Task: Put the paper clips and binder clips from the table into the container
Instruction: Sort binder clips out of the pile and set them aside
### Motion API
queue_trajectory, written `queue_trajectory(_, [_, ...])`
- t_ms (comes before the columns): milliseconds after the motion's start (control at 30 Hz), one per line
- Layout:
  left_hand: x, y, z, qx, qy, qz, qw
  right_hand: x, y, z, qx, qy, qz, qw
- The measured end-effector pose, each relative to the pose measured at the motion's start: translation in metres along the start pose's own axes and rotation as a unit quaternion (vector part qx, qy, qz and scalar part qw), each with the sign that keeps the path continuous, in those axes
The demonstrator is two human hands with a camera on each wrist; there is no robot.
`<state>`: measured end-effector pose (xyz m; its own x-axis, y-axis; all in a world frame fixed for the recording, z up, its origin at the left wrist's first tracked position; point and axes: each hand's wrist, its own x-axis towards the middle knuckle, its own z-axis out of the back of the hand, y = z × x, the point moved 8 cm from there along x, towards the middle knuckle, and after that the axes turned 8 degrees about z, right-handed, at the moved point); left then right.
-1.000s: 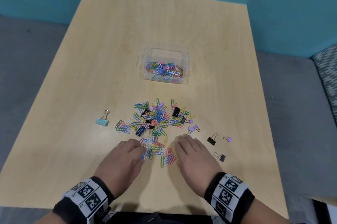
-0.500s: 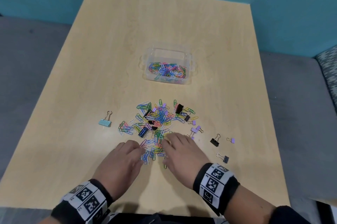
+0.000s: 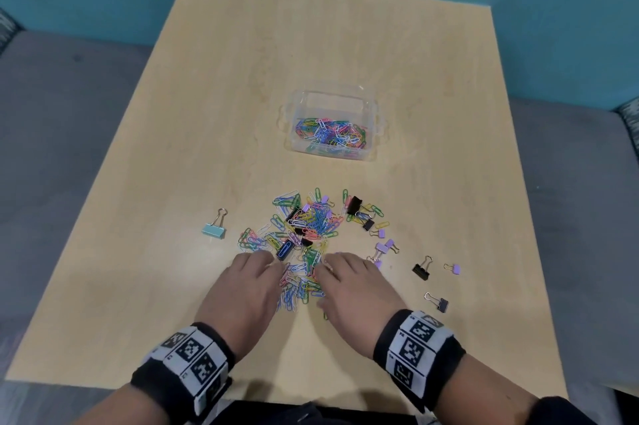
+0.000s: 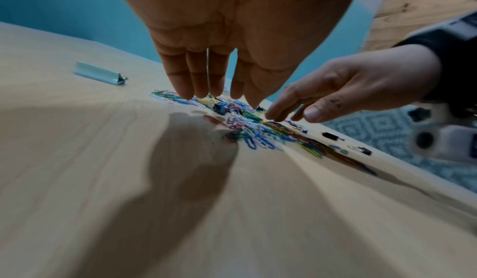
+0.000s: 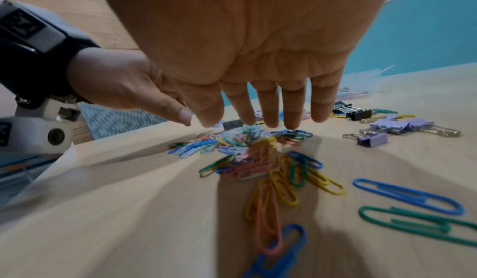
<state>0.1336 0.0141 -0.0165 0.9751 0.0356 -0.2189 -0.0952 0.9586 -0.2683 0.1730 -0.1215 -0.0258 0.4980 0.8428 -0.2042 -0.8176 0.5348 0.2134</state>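
Observation:
A loose pile of coloured paper clips (image 3: 311,227) mixed with small black and purple binder clips lies on the wooden table (image 3: 242,78), in front of a clear plastic container (image 3: 375,120) that holds several paper clips. My left hand (image 3: 249,282) and right hand (image 3: 352,286) sit palm down at the pile's near edge, a bunch of clips between them. In the left wrist view the left hand's fingers (image 4: 201,86) point straight down onto the clips. The right hand's fingers (image 5: 271,115) are also straight, tips touching the clips. Neither hand grips anything.
A light blue binder clip (image 3: 214,229) lies alone left of the pile. Right of it lie purple binder clips (image 3: 383,248), a black one (image 3: 422,270), a small purple one (image 3: 456,268) and a dark one (image 3: 441,303). Grey floor surrounds the table.
My right hand has slid left toward the left hand, bunching the near clips between the two. Both hands have edged forward into the pile.

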Motion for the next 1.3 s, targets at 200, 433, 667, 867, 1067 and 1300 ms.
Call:
queue_trajectory(200, [0.024, 0.0, 0.005, 0.05, 0.005, 0.017, 0.999, 0.019, 0.007, 0.004, -0.02, -0.01, 0.02, 1.0])
queue_trajectory(433, [0.007, 0.007, -0.005, 0.068, 0.028, -0.001, 0.997, 0.02, 0.014, -0.001, -0.023, 0.0, 0.033, 0.999])
queue_trajectory(667, [0.006, 0.016, -0.004, -0.003, -0.016, 0.014, 1.0, 0.02, 0.017, -0.002, -0.032, -0.007, 0.041, 0.999])
queue_trajectory(867, [0.004, 0.013, -0.01, 0.012, 0.011, -0.007, 1.0, 0.025, 0.021, -0.007, -0.025, 0.002, 0.043, 0.999])
queue_trajectory(1067, [-0.018, 0.014, -0.002, 0.055, 0.016, -0.047, 0.997, 0.03, 0.022, -0.015, -0.036, 0.033, 0.031, 0.998])
queue_trajectory(1300, [-0.004, 0.012, -0.007, 0.003, 0.035, -0.01, 0.999, 0.028, 0.016, -0.003, -0.034, -0.017, 0.013, 0.999])
